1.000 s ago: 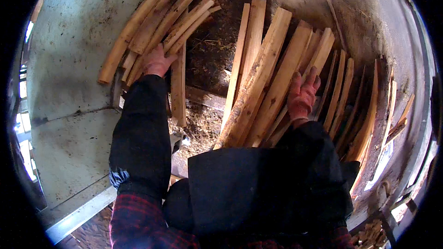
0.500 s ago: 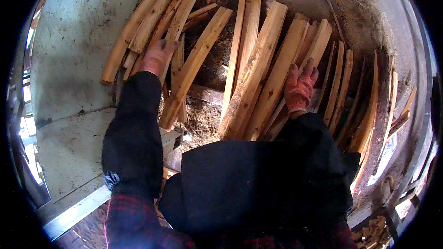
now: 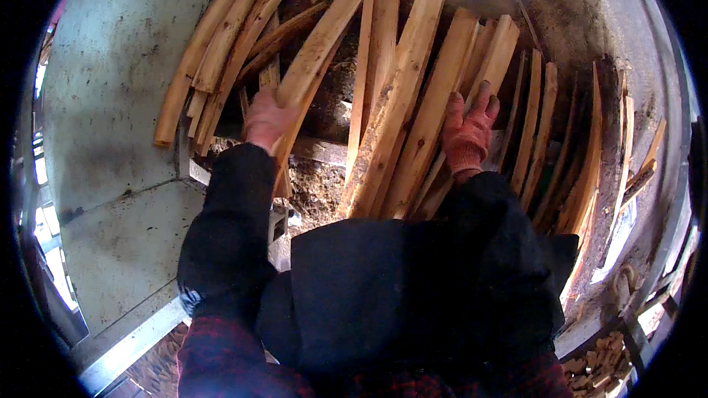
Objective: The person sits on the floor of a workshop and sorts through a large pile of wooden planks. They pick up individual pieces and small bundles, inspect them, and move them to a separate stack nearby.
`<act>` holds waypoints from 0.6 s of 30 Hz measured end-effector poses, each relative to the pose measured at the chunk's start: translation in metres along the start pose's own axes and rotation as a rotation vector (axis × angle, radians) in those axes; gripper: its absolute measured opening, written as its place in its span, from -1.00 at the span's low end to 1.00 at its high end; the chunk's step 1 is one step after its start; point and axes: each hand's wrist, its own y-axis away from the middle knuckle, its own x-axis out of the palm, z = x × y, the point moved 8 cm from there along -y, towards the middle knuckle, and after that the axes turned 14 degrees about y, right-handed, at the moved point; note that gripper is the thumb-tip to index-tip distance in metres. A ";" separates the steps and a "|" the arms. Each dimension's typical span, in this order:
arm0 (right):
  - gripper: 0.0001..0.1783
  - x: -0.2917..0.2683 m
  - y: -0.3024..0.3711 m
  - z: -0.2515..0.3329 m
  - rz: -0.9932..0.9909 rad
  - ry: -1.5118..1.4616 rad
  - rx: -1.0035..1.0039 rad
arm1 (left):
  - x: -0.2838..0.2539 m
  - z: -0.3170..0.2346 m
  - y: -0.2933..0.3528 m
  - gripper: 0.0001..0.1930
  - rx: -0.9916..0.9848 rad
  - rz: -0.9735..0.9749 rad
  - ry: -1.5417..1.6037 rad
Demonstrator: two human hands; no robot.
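My left hand (image 3: 270, 119), in a reddish work glove, is closed round the lower part of a rough-sawn wooden board (image 3: 317, 51). That board leans away from me, with a second strip close under it. To the right, my right hand (image 3: 467, 136), gloved the same way, lies with its fingers apart against the lower end of another board (image 3: 495, 55). Between the hands stand several slanting boards, among them a wide one with bark-stained edges (image 3: 398, 103). My black sleeves cover both forearms, and the fingers' undersides are hidden.
Several long boards (image 3: 221, 37) lean together at the left beside a pale, stained metal panel (image 3: 122, 110). Thin strips (image 3: 546, 125) stand at the right along a curved dirty wall (image 3: 590, 22). Wood debris (image 3: 313, 191) lies below, and chopped pieces (image 3: 601, 368) sit at lower right.
My left hand has moved from the left bundle rightward to a separate board, which now stands a little higher. My right hand stays at the same board; the whole view has shifted slightly.
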 end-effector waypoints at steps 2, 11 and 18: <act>-0.21 0.000 -0.001 0.007 0.020 0.013 0.023 | 0.009 -0.002 0.011 -0.29 0.035 -0.030 -0.155; -0.22 0.001 -0.002 0.007 0.017 -0.048 0.000 | -0.018 -0.024 0.040 -0.15 -0.073 0.001 0.048; -0.24 0.005 -0.003 0.001 0.009 -0.024 -0.004 | -0.003 -0.163 0.082 -0.04 0.110 0.340 0.052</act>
